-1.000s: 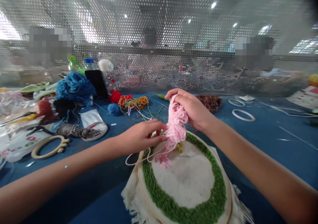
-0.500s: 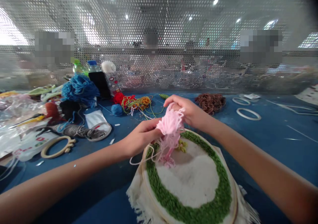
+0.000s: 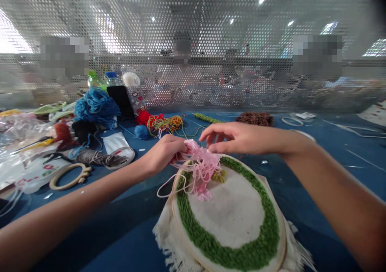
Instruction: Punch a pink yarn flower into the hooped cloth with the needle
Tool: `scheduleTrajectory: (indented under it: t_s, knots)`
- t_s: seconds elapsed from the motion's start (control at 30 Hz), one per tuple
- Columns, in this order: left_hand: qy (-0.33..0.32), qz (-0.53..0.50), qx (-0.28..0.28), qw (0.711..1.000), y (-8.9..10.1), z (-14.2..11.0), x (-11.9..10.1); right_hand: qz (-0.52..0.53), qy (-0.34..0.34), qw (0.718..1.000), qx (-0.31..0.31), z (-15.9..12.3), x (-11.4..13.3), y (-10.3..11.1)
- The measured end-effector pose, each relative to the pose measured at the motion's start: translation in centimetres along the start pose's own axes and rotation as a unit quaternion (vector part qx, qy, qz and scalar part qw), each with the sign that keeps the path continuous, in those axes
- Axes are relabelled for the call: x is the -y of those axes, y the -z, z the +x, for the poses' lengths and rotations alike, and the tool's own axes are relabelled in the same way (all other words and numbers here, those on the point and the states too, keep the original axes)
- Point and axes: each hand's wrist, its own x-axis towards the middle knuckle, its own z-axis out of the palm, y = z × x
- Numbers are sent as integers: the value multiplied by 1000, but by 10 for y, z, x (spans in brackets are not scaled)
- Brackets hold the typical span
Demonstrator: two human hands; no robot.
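So we've got the pink yarn (image 3: 205,162) bunched up in our left hand (image 3: 164,155), fingers closed around its upper left end. The rest is a loopy mess hanging over the top left part of the embroidery hoop (image 3: 284,240), and one loose loop sticks out past the rim on the left. Our right hand (image 3: 241,137) is just beside the bundle, fingers loosely curled with a gap between them and the thumb. Can't tell if the tips are touching any strands, but we don't see them gripping anything.

The hoop has white cloth (image 3: 229,211) stretched in it, with frayed edges spilling out onto the blue table (image 3: 120,235). There's a thick green stitched ring (image 3: 267,219) around the cloth, plus a little yellow-green patch (image 3: 221,176) right by the yarn.

Beyond our hands there's a slim green bundle (image 3: 206,118) and a brown yarn heap (image 3: 255,119). Over on the left are a small blue ball (image 3: 141,131), a big blue tangle (image 3: 96,107) near a black phone (image 3: 120,102), and a smaller wooden hoop (image 3: 53,180) lying flat.
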Motion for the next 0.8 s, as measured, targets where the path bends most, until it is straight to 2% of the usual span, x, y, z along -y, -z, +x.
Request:
scheduleTrajectory:
  t_s: [0.1, 0.2, 0.3, 0.37, 0.43, 0.5, 0.6, 0.7, 0.8]
  knots:
    - [-12, 5, 0, 1000, -1, -1, -1, 48, 47, 998, 8, 12, 10, -22]
    - [-56, 7, -32, 998, -2, 1, 2, 148, 41, 988, -9, 24, 4, -34]
    - [-157, -11, -136, 978, -1, 3, 6, 184, 11, 981, -64, 32, -8, -35]
    - [-248, -18, -219, 944, 1, 2, 7, 181, -5, 979, -98, 35, -15, -33]
    - [-321, 24, -260, 910, 1, 0, 7, 183, -13, 976, -119, 36, -18, -33]
    - [-325, 111, -235, 909, -1, -2, 8, 191, -13, 973, -129, 36, -18, -34]
    - [-229, 201, -138, 942, -7, -2, 12, 188, 1, 972, -142, 35, -14, -37]
    - [-183, 213, -82, 956, -10, 4, 21, 165, 17, 974, -154, 34, -11, -39]
    - [-180, 209, -70, 959, -10, 9, 26, 150, 21, 977, -148, 31, -7, -39]
